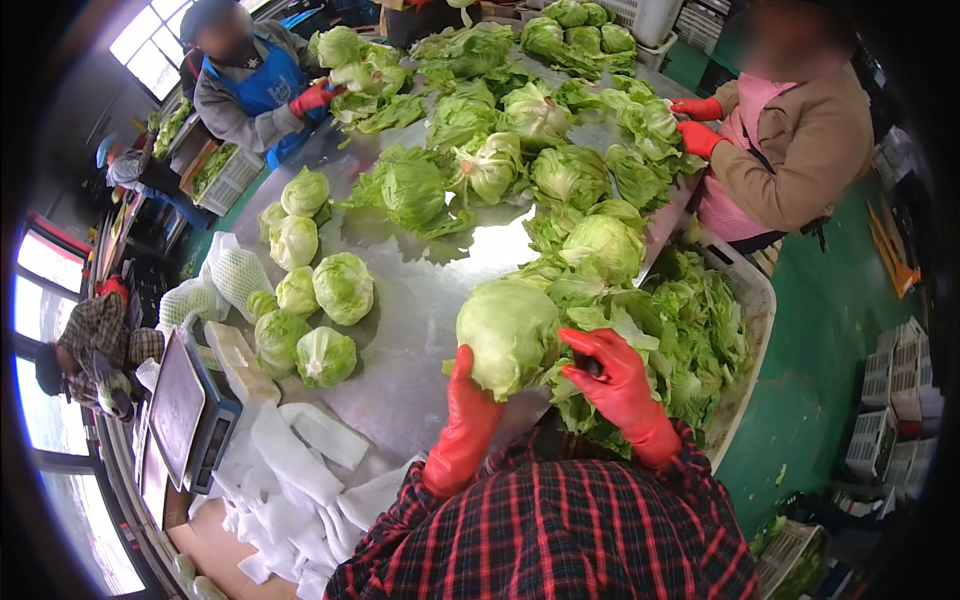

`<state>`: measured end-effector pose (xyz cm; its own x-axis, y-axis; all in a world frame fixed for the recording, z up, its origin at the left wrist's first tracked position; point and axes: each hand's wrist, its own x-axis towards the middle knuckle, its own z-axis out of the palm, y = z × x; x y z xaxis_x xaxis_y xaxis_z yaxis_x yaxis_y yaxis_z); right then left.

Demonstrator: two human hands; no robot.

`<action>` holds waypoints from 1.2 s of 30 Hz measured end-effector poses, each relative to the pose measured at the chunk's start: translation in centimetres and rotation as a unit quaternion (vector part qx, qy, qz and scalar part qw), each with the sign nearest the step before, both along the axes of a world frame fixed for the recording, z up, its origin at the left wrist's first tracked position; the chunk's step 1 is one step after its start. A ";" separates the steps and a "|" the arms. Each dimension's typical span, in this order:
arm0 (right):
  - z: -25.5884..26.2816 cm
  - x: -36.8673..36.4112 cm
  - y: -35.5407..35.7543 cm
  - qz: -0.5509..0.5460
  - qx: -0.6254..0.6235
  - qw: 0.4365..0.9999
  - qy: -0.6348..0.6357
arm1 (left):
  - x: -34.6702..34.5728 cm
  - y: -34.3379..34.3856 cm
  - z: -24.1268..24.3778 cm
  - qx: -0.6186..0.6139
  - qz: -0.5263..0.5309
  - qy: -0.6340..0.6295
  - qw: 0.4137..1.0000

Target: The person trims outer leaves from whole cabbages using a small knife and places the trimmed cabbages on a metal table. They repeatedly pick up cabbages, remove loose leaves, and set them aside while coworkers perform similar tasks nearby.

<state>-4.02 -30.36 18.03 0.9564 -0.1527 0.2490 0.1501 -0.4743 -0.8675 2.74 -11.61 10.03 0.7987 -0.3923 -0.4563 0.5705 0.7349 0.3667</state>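
My left hand, in a red rubber glove, supports a trimmed pale green head of iceberg lettuce from below and the left. My right hand, gloved alike, is at the lettuce's right side, its index fingertip at or close to the surface. In its curled fingers is a small dark object, mostly hidden; what it is I cannot tell. Loose outer lettuce leaves lie just beyond my right hand. Several trimmed lettuce heads sit to the left on the metal table.
A white plastic crate full of leaves stands at the table's right edge. At left are a weighing scale, white foam net sleeves and more foam netting. Untrimmed lettuces cover the far side. Co-workers in red gloves handle lettuce across the table.
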 end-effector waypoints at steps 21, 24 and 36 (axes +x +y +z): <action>-4.2 1.8 1.2 -0.056 0.091 0.993 -0.050 | -1.1 -0.2 0.5 0.025 0.006 -0.054 0.998; -4.8 1.9 0.9 -0.055 0.108 0.992 -0.026 | -1.3 -0.2 1.0 0.031 0.009 -0.045 0.998; -6.3 -0.3 -0.1 0.038 0.056 0.997 -0.019 | -1.0 -0.6 0.8 -0.002 0.040 0.028 0.999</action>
<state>-4.32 -30.45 11.75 0.9562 -0.1096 0.2714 0.2163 -0.3599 -0.9075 1.70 -12.22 10.84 0.8011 -0.3292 -0.4998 0.5287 0.7806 0.3334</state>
